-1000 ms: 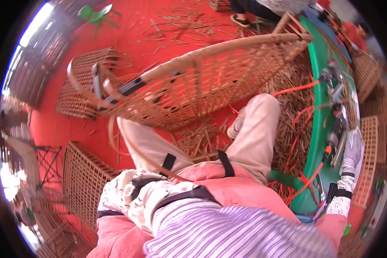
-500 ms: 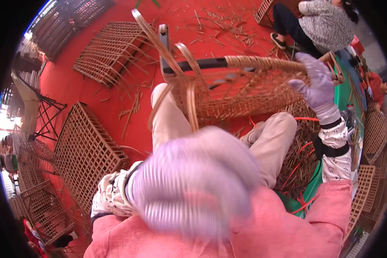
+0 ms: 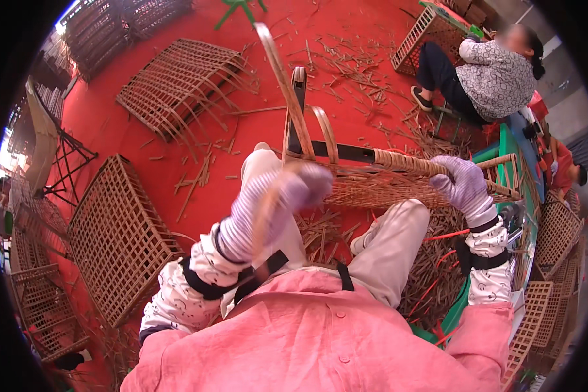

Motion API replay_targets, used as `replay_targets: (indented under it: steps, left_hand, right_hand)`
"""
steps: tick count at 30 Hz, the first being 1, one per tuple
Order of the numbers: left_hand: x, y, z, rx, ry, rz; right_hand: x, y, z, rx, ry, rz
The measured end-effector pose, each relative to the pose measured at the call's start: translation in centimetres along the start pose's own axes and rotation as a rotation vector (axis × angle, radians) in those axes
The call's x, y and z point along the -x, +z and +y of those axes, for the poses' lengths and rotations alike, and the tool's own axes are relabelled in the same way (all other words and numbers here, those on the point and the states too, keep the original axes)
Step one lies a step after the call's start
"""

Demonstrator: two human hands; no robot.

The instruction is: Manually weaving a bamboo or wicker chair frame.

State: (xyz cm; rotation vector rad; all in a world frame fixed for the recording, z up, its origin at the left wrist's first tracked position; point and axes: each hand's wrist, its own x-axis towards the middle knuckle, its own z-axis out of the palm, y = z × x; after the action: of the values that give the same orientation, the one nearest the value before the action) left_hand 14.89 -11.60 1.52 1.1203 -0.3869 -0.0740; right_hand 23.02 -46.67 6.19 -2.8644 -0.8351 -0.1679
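Observation:
A woven cane basket or frame [image 3: 385, 189] lies across the space above my knees, its dark rim partly wrapped in tan cane strip. My right hand [image 3: 465, 186], in a striped lilac glove, is closed on the wrapped rim [image 3: 405, 161] near its right end. At the rim's left end my left hand [image 3: 284, 196], gloved alike and blurred by motion, appears closed on a loose cane strip [image 3: 265, 219] that loops down in front of it. Bent cane loops [image 3: 279, 78] and a dark upright post [image 3: 298, 98] rise from that left end.
On the red floor lie a lattice panel [image 3: 121, 238] and an unfinished woven basket [image 3: 179, 85], both to the left. Cane scraps [image 3: 346, 65] are scattered ahead; more lie with orange cord [image 3: 431, 281] by my right knee. A co-worker [image 3: 490, 75] sits at the far right.
My left hand has swung forward from close to my chest to the rim's left end. My right hand has moved from open beside the rim to closed on it.

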Motion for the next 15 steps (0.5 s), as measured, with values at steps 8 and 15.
replay_targets:
  steps: [8,15]
  left_hand:
    - [-5.9,-4.5,3.6,-0.132,0.065,0.118]
    - [-1.4,-7.5,1.0,-1.007,-0.005,0.159]
  right_hand:
    - [-6.1,1.2,-7.8,-0.247,-0.191,0.060]
    - [-11.2,4.3,-13.6,-0.353,-0.113,0.075]
